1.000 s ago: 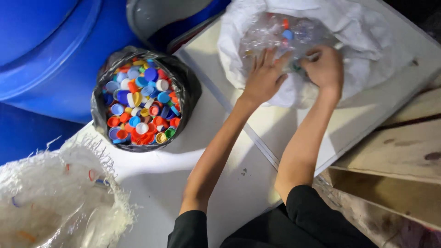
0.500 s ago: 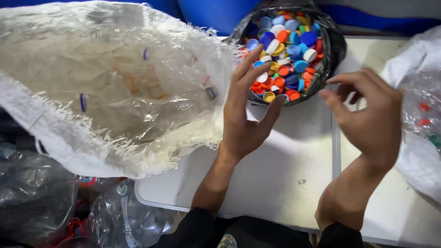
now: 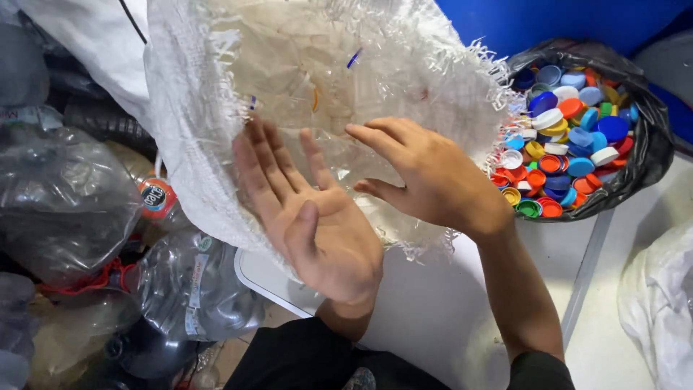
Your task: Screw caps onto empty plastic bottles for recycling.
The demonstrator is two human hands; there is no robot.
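Here a frayed white woven sack (image 3: 216, 108) gapes open just beyond both hands, its mouth turned toward them as if to take in clear plastic. The left hand (image 3: 310, 217) is spread palm-up and empty at its lip, the right hand (image 3: 426, 173) open with fingers inside. Right of them, a black bag (image 3: 650, 152) keeps coloured bottle caps (image 3: 563, 137) sorted apart.

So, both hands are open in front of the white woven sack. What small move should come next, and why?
Probably reach into the white woven sack and take one clear plastic bottle. Both the left hand and the right hand are empty, fingers spread, at the sack's frayed mouth, and crushed bottles lie just inside. The bag of bottle caps stands beside it.
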